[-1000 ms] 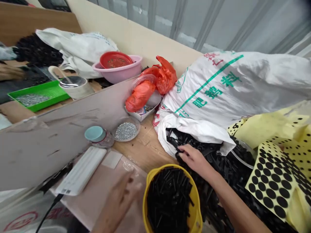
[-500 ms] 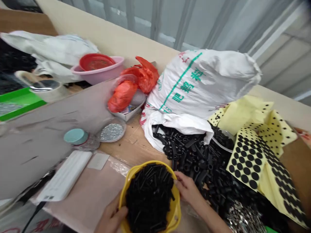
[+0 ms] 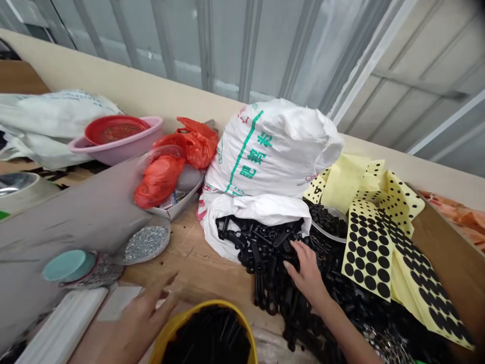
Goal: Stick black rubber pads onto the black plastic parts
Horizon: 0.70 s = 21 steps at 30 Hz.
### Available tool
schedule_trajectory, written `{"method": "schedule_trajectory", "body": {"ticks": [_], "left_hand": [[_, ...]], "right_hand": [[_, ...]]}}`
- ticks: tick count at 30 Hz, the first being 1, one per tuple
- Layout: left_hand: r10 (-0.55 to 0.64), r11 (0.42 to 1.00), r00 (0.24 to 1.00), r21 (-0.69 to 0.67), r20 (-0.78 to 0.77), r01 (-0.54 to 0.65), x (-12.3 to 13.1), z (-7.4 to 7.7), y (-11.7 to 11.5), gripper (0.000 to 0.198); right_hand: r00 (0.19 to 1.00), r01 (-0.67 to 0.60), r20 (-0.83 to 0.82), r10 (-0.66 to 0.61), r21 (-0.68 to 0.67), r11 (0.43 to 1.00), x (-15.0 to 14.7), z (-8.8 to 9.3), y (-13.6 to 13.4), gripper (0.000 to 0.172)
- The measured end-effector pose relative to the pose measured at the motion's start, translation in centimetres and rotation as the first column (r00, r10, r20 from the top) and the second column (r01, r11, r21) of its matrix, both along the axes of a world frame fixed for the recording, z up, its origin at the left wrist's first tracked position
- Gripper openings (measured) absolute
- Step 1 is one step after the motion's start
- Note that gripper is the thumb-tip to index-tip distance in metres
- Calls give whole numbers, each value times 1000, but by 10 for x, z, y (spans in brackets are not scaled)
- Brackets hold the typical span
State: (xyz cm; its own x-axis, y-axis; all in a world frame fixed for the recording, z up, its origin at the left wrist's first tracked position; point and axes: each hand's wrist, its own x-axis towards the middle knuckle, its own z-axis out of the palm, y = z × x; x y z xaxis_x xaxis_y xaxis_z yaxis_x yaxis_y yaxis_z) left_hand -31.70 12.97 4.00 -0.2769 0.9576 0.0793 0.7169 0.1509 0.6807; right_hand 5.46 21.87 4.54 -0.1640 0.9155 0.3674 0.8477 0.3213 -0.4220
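My right hand [image 3: 307, 273] is over the heap of black plastic parts [image 3: 271, 283], its thumb and fingers apart; whether the fingertips touch the parts I cannot tell. The heap spills out of the mouth of a white woven sack [image 3: 261, 156] with green lettering. My left hand [image 3: 138, 323], a little blurred, hovers left of the yellow basket [image 3: 246, 323] with its fingers apart and nothing visible in them. Short black tubes [image 3: 212, 333] fill the basket, whose near side is cut off by the frame's bottom edge.
Yellow sheets with black round pads [image 3: 367, 247] lie at right, beside a bowl of small black pieces [image 3: 329, 222]. Small metal parts [image 3: 386, 344] are at lower right. At left are a dish of silver pieces [image 3: 147, 242], a turquoise lid [image 3: 70, 265], a white power strip [image 3: 62, 326] and red bags [image 3: 161, 179].
Both hands have let go of the yellow basket, which now sits lower in view. My right hand has moved onto the black parts, my left hand to the left. The camera view has shifted.
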Motion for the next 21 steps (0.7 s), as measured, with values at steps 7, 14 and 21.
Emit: {"method": "schedule_trajectory", "body": {"ticks": [7, 14, 21], "left_hand": [[-5, 998, 988, -61, -155, -5, 60, 37, 131, 58], [86, 967, 955, -207, -283, -149, 58, 12, 188, 33], [54, 958, 896, -230, -440, -171, 15, 19, 188, 27]], "right_hand": [[975, 209, -105, -198, 118, 971, 15, -5, 89, 64], [976, 148, -173, -135, 67, 987, 2, -18, 135, 50], [922, 206, -331, -200, -15, 978, -11, -30, 157, 32]]}}
